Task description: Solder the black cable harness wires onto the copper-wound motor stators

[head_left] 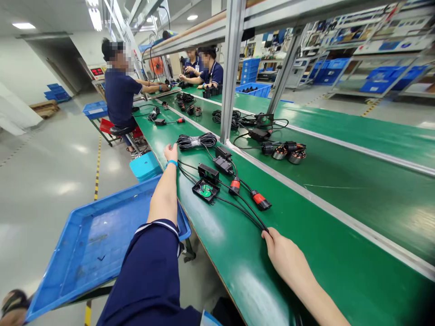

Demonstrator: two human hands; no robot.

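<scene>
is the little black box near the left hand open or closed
Open: the black box lies on the green belt with no lid, its round green circuit board showing. The closed black module sits just behind it.

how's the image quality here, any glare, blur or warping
Head view: strong wide-angle warping bends the green conveyor belt and the silver metal post; ceiling lights glare off the glossy grey floor; bottom corners darken and blur; the coiled black cable bundle stays sharp.
</scene>
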